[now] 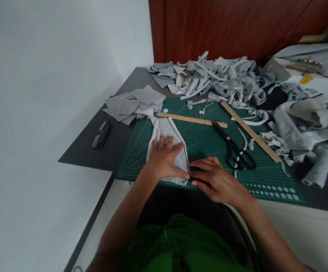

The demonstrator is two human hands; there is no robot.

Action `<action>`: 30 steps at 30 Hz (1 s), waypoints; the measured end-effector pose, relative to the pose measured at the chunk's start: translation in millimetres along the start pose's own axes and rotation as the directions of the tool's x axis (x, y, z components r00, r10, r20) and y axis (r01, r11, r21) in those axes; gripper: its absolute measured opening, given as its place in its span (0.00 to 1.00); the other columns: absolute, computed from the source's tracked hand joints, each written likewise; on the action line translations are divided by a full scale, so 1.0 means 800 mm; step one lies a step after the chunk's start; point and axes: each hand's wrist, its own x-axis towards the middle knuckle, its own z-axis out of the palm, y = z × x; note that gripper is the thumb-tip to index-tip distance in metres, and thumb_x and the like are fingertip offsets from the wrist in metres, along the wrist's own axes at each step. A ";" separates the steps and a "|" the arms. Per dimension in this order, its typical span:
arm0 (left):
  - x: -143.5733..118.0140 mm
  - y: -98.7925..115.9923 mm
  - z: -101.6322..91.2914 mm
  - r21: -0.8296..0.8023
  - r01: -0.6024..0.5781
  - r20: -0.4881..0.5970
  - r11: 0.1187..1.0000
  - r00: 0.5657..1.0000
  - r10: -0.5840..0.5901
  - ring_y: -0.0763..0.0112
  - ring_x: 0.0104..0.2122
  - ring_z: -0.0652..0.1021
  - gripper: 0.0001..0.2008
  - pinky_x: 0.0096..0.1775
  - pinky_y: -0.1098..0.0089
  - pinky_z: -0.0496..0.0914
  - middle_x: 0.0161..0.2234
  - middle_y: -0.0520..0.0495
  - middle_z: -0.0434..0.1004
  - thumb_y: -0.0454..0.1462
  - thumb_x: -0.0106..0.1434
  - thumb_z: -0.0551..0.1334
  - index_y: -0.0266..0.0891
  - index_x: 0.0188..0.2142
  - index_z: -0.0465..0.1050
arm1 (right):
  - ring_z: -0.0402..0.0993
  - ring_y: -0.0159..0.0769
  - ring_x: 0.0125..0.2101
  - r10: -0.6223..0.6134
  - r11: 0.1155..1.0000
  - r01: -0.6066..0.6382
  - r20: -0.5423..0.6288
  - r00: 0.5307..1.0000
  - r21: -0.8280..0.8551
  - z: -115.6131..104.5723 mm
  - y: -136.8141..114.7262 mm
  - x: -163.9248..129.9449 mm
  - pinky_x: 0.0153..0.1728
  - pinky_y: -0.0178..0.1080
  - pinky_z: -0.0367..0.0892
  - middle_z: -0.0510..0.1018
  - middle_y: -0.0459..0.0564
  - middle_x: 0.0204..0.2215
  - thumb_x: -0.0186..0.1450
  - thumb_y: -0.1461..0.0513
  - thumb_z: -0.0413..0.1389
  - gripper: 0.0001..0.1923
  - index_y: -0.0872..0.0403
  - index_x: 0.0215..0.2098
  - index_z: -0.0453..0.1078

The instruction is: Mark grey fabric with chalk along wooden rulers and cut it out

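A light grey piece of fabric [168, 126] with folded-in edges lies on the green cutting mat [203, 141], close to the mat's front edge. Spread flat across its middle is my left hand [165, 160], fingers apart and thumb reaching to the right edge. My right hand [211, 177] rests at the fabric's lower right edge, its fingertips touching the folded border near my left thumb. Its fingers are slightly bent and apart, gripping nothing that I can see. Black-handled scissors [231, 147] lie on the mat beyond my right hand.
Two wooden rulers, one flat ruler [192, 119] and one slanted ruler [251, 132], lie on the mat. Grey fabric pieces [135, 102] and glasses [101, 135] are at the left. A heap of scraps [209, 75] lines the back; more cloth [302, 121] and a white box [279, 70] are right.
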 end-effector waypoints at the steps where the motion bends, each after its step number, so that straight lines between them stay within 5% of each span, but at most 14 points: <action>1: 0.001 0.001 0.003 0.004 0.001 -0.004 1.000 1.000 -0.001 0.26 0.73 0.44 0.61 0.68 0.34 0.43 0.75 0.38 0.49 0.65 0.45 0.74 0.51 0.73 0.55 | 0.74 0.50 0.56 0.004 1.000 -0.004 0.002 1.000 0.007 0.001 0.000 0.000 0.58 0.57 0.62 0.80 0.58 0.55 0.73 0.60 0.56 0.11 0.52 0.50 0.79; 5: 0.003 0.008 0.014 0.024 -0.008 -0.028 1.000 1.000 0.009 0.24 0.73 0.42 0.61 0.67 0.30 0.42 0.75 0.37 0.46 0.67 0.46 0.72 0.51 0.74 0.54 | 0.71 0.53 0.60 0.033 0.999 -0.033 -0.027 0.999 -0.019 0.005 -0.002 0.004 0.59 0.59 0.61 0.77 0.62 0.58 0.74 0.58 0.55 0.12 0.54 0.48 0.78; 10: 0.001 0.022 0.022 0.024 -0.044 -0.028 0.999 0.999 0.045 0.24 0.73 0.42 0.62 0.66 0.28 0.41 0.76 0.36 0.44 0.70 0.46 0.69 0.50 0.74 0.53 | 0.63 0.50 0.68 0.001 0.999 -0.001 -0.020 1.000 -0.034 0.009 0.007 0.005 0.66 0.61 0.55 0.69 0.62 0.68 0.77 0.57 0.50 0.22 0.54 0.66 0.66; 13: 0.000 0.022 0.022 0.008 -0.059 -0.015 0.998 0.998 0.059 0.25 0.73 0.43 0.63 0.67 0.29 0.41 0.76 0.38 0.45 0.72 0.45 0.67 0.52 0.74 0.54 | 0.66 0.50 0.66 0.030 0.997 -0.030 -0.004 1.000 -0.077 0.007 0.017 0.004 0.66 0.59 0.57 0.70 0.64 0.67 0.76 0.58 0.50 0.22 0.56 0.66 0.67; 18: 0.005 0.018 0.020 0.024 -0.100 -0.107 0.995 0.989 0.102 0.30 0.73 0.46 0.50 0.68 0.33 0.45 0.73 0.38 0.53 0.71 0.56 0.60 0.52 0.71 0.60 | 0.71 0.53 0.61 0.070 0.983 -0.077 -0.049 0.996 -0.164 0.006 0.024 0.001 0.59 0.57 0.60 0.75 0.66 0.61 0.76 0.61 0.49 0.21 0.60 0.63 0.70; 26: 0.009 0.021 0.006 0.051 -0.328 -0.197 0.943 0.923 0.331 0.54 0.58 0.70 0.22 0.60 0.54 0.66 0.49 0.42 0.76 0.52 0.73 0.58 0.41 0.56 0.77 | 0.75 0.50 0.52 0.069 0.992 -0.079 -0.093 0.993 -0.103 -0.002 0.031 -0.007 0.53 0.54 0.64 0.81 0.60 0.51 0.77 0.60 0.50 0.16 0.57 0.53 0.78; 30: 0.017 0.024 0.016 0.053 -0.357 -0.239 0.932 0.902 0.359 0.56 0.57 0.71 0.15 0.59 0.55 0.66 0.53 0.44 0.76 0.39 0.73 0.60 0.41 0.56 0.75 | 0.72 0.51 0.55 0.045 0.991 -0.058 -0.109 0.993 -0.119 -0.003 0.032 -0.008 0.55 0.55 0.64 0.78 0.61 0.56 0.76 0.60 0.51 0.15 0.56 0.52 0.78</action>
